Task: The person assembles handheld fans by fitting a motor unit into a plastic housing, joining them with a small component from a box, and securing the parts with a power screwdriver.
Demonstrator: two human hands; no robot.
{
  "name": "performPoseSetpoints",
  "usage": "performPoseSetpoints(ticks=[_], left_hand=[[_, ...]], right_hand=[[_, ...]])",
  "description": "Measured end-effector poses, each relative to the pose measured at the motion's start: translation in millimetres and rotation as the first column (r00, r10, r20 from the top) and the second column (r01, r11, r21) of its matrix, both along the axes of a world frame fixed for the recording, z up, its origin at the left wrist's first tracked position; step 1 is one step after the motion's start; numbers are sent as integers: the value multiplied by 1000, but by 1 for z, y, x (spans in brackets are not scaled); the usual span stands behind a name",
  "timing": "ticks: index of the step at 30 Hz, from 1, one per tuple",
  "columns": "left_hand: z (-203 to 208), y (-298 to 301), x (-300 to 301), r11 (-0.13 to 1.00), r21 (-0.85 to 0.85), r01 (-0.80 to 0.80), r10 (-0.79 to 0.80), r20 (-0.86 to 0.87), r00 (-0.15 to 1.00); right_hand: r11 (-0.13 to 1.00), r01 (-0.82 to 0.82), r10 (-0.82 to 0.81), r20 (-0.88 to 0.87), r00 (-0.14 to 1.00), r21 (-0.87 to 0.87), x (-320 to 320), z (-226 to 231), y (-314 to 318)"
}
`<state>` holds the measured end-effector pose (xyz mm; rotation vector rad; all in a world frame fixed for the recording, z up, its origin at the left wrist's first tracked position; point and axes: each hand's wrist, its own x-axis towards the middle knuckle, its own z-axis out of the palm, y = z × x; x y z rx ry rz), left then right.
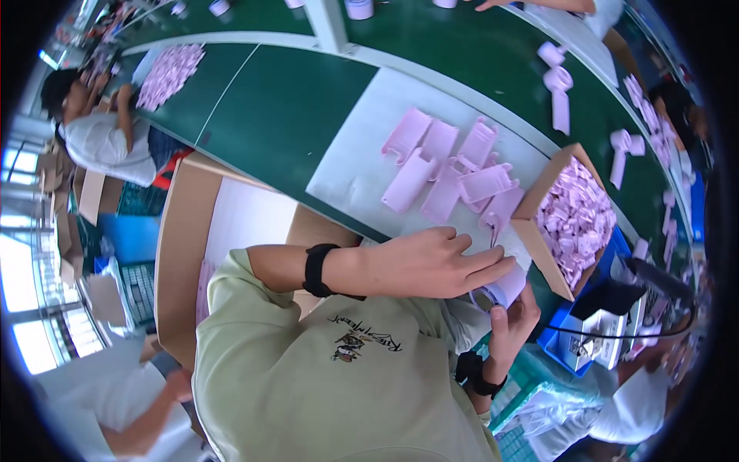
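Observation:
My left hand (439, 262) reaches across my chest from the left, its fingers bent over the top of a pale lilac, rounded plastic part (509, 285). My right hand (514, 323) grips that part from below and the right, the thumb near its dark round opening. The left fingers seem closed on it, though their tips are partly hidden. Just beyond my hands, several pink curved plastic shell halves (443, 165) lie on a white foam sheet (346, 146). The nearest shell (504, 206) lies close above my left fingers.
An open carton of small pink parts (573, 223) stands right of the sheet, by a blue bin (566, 327). A large open carton (181, 262) is at my left. Assembled pink pieces (558, 100) lie on the green bench (292, 108). Co-workers (108, 138) sit around.

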<state>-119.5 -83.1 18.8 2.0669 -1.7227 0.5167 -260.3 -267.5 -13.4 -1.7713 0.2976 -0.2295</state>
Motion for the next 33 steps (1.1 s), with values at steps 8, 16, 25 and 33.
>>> performPoseSetpoints(ticks=[8,16,25,33], left_hand=[[-3,66,35,959,284,6,80,-288,954],[-63,70,150,753,144,-642,599,-556,577],[-65,69,177,819,269,-507,552,-609,569],[-9,86,137,835,282,-473,451,143,881]], right_hand=[[953,-235,227,-62,972,-192,17,-5,3],[990,-41,49,55,997,-138,16,-8,-4],[987,129,-125,52,991,-93,2,-6,-6],[990,133,-132,29,991,-52,-7,-12,-23]])
